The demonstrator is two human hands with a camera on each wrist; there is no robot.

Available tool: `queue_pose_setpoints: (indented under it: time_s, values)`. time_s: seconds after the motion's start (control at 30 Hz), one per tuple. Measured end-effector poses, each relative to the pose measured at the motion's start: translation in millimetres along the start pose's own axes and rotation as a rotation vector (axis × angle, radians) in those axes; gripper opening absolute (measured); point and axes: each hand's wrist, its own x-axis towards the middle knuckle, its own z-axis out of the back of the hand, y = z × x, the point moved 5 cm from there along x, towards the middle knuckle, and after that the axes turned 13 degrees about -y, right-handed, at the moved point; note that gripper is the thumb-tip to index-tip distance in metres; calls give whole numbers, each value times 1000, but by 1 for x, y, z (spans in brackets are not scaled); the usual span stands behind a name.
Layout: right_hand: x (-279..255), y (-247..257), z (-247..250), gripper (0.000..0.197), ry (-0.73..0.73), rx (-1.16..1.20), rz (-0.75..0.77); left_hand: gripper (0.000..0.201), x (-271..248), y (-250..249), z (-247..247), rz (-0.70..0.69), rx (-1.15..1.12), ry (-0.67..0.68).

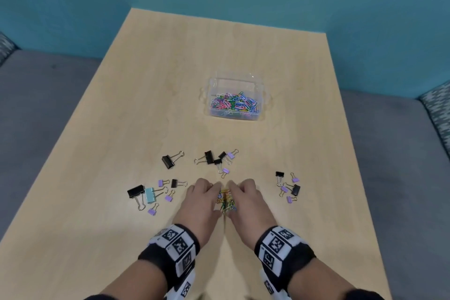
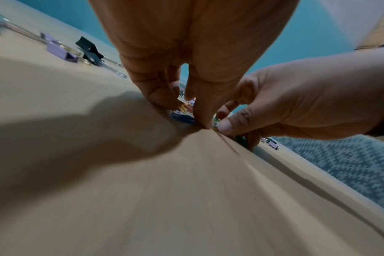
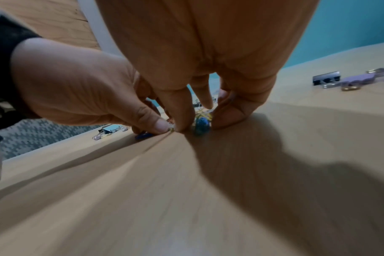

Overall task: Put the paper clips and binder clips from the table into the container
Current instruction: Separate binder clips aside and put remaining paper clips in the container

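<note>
Since the paper clips (image 1: 226, 202) near the counter's (image 1: 170, 80) front edge are light, slippery wire, my left hand (image 1: 201, 202) and right hand (image 1: 246, 202) seem curled round the heap from both sides.

Both hands are bare. The left hand (image 1: 200, 202) has a black band around the wrist, and white blocks with black square patterns sit on top of it. The right hand (image 1: 248, 202) has the same black band and the same white blocks with black patterns.
</note>
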Motion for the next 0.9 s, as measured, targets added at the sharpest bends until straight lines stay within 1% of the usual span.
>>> queue_pose_setpoints:
  time_s: [0.07, 0.13, 0.23, 0.4, 0.5, 0.63, 0.7, 0.77, 0.83, 0.9]
  values:
    - [9, 3, -1, 39, -20, -10, 20, 46, 8, -2, -2, -7, 5, -28]
    - [13, 3, -1, 30, -37, -7, 25, 32, 14, -3, -5, -11, 4, -56]
    - [16, 0, -1, 21, -57, -36, 60, 20, 20, -2, -7, -1, 5, -74]
    - [18, 0, -1, 19, -74, -65, 116, 13, 21, 0, -8, -1, 66, -64]
    - [19, -1, 1, 21, -43, -87, 148, 14, 21, -1, -8, -18, 86, -42]
    - [22, -6, 6, 21, -24, -60, 173, 8, 22, 0, -6, -10, 88, -30]
    - [24, -11, 8, 20, 2, -43, 152, 9, 23, 1, -4, 13, 71, -6]
    - [27, -16, 11, 8, 45, 11, 90, 11, 24, 2, -1, 46, 29, 27]
    - [30, -20, 17, 9, 91, 70, 45, 13, 26, 4, 5, 101, -36, 59]
    - [34, -23, 24, 9, 145, 149, -18, 10, 29, 5, 13, 147, -90, 85]
